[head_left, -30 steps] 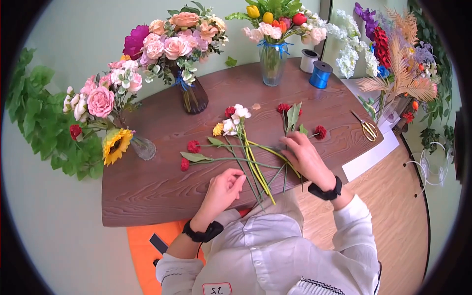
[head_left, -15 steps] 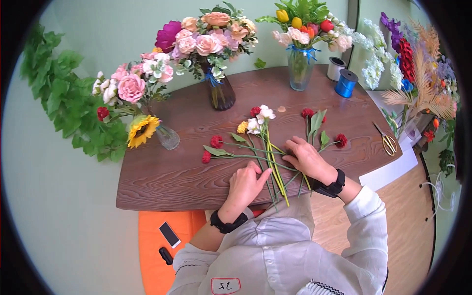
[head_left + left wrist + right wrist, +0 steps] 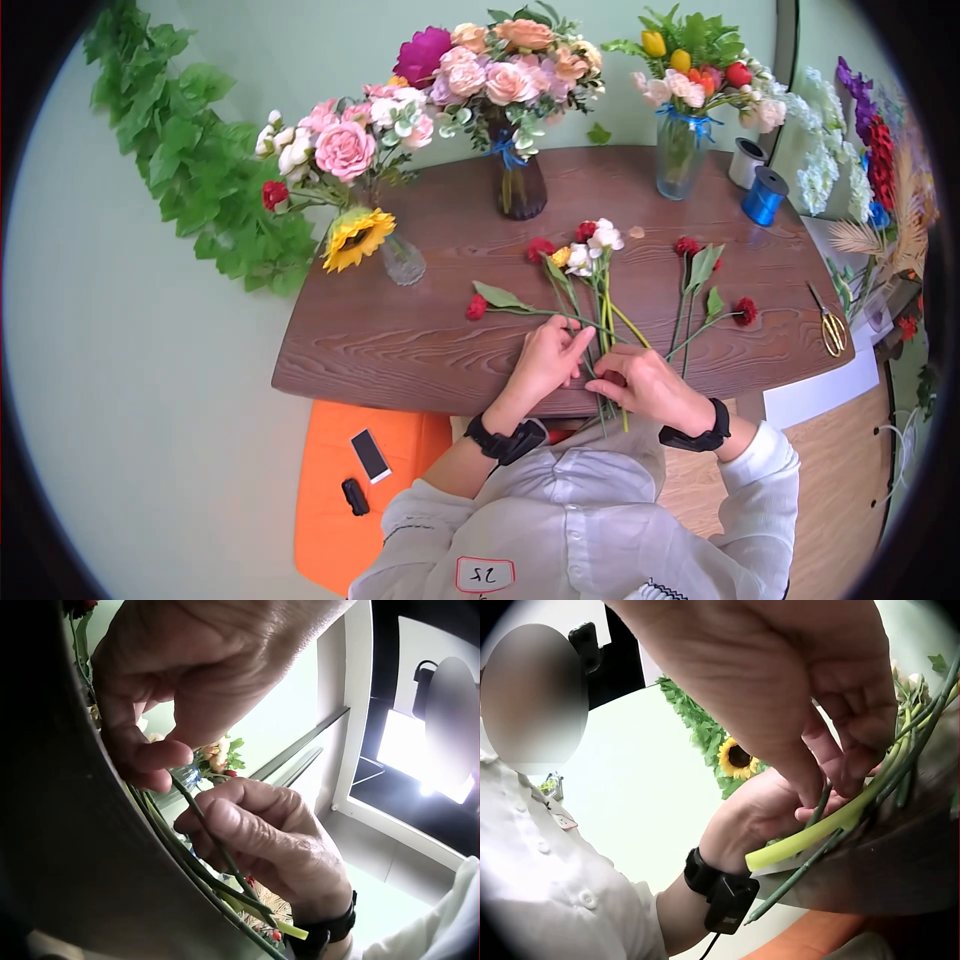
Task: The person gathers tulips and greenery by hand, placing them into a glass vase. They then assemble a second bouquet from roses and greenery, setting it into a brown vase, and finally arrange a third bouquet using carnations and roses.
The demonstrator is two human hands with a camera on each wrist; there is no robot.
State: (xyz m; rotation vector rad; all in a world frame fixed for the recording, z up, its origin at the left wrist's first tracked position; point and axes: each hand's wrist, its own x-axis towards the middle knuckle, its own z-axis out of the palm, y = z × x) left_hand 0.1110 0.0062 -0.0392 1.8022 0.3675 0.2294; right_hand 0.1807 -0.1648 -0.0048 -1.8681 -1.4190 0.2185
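Observation:
My left hand point(image 3: 548, 362) is over the near middle of the table, its thumb and fingers pinching a green stem point(image 3: 189, 796) in the left wrist view. Close beside it, my right hand point(image 3: 645, 382) pinches the same stem lower down. This stem seems to belong to a red flower point(image 3: 541, 248) leaning by a loose bunch of white flowers point(image 3: 580, 260), a yellow bloom point(image 3: 561, 257) and another red one point(image 3: 586, 231). Yellow-green stems point(image 3: 802, 838) of the bunch cross under my hands. A leafy red flower point(image 3: 476, 307) lies to the left, its stem running beneath my left fingers.
More red flowers point(image 3: 745, 311) lie right of the bunch, with gold-handled scissors point(image 3: 832, 332) near the right edge. Behind stand a small glass vase point(image 3: 403, 262), a dark vase point(image 3: 520, 190), a clear vase point(image 3: 678, 165), a blue ribbon spool point(image 3: 764, 197) and a white spool point(image 3: 746, 163).
One red flower from the left has swung up beside the bunch. My right hand has come down and in toward my left hand. The head view has shifted.

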